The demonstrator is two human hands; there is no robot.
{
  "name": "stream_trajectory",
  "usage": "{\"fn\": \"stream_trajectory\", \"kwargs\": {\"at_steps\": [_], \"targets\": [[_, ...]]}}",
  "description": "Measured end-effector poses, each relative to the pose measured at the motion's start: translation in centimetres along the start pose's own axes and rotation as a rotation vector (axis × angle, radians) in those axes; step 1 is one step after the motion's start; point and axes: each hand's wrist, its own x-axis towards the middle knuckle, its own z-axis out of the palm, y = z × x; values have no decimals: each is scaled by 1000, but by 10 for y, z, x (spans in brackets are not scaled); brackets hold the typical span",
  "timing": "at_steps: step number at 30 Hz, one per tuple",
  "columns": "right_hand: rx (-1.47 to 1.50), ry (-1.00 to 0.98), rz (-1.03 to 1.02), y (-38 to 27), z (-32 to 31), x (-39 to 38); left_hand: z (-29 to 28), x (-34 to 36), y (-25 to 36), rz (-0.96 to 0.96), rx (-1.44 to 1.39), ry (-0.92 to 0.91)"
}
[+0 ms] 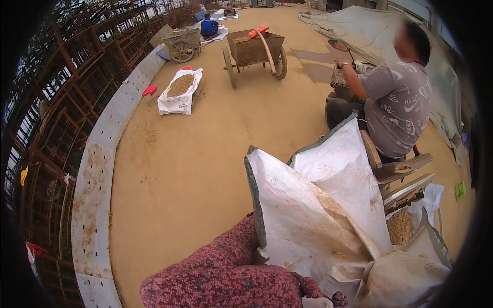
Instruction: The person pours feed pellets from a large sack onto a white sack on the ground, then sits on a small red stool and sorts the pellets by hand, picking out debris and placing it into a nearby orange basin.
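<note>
Neither of my hands can be made out. Dark red patterned cloth (221, 277) of my clothing fills the lower edge; a narrower piece of the same cloth (310, 287) lies against the sacking. Right beside it a large white woven sack (303, 210) with a dark rim stands up, its side creased and stained brown. Another open sack (401, 228) at the right holds brown grainy material. In front of the sacks a person in a grey printed shirt (395, 102) sits astride a small vehicle with a mirror (338, 45), one hand near the handlebar.
Ahead on the tan floor (205, 169) stand a rusty two-wheeled cart (251, 50) and a second cart (182, 45). A white sack heaped with grain (181, 86) lies near a red stool (149, 91). A low metal wall (95, 190) borders the left; a crouching person (208, 26) is farther off.
</note>
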Motion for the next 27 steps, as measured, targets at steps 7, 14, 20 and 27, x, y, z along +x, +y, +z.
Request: {"fn": "stream_trajectory", "kwargs": {"at_steps": [7,14,20,27], "targets": [[148,-153,-183,-107,131,-59,-211,-121,130,267,-381,135],[443,-708,23,-229,335,-146,-388,-241,212,577,-702,255],[418,-1113,-59,-268,532,-236,-539,-324,249,799,-843,411],[572,-1397,131,-317,796,-388,-641,-441,347,546,-906,845]]}}
